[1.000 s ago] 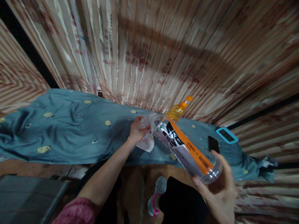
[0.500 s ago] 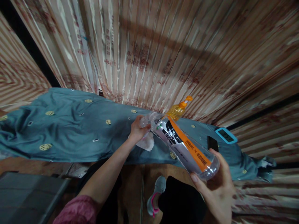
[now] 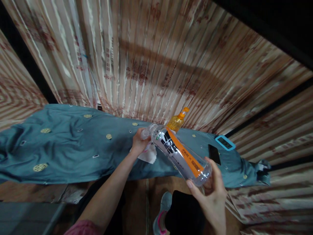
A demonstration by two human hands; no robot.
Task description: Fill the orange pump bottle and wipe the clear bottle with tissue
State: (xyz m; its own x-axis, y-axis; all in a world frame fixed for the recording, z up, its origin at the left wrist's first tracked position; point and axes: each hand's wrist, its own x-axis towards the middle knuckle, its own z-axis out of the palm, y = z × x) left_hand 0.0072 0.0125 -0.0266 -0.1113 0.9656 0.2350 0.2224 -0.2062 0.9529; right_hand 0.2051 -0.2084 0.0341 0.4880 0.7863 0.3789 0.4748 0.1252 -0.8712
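Note:
A clear plastic bottle (image 3: 181, 155) with a silver and orange label is held tilted over the cloth, its neck to the upper left and its base to the lower right. My left hand (image 3: 139, 142) is closed around the neck end. At the base, my right hand (image 3: 210, 192) grips the bottle between thumb and fingers. Under the left hand lies a white scallop-edged cloth or tissue (image 3: 148, 155), partly hidden. Just behind the bottle stands an orange pump bottle (image 3: 176, 121) of yellowish see-through plastic.
A teal patterned cloth (image 3: 73, 147) covers the long narrow table. On its right part lie a dark phone (image 3: 214, 154) and a blue-framed digital clock (image 3: 225, 142). Behind rises a pleated curtain (image 3: 146, 65). A grey surface (image 3: 26, 217) is at lower left.
The view has shifted, so the scene sits a little further left and lower. Both hands still hold the bottle, at a similar tilt.

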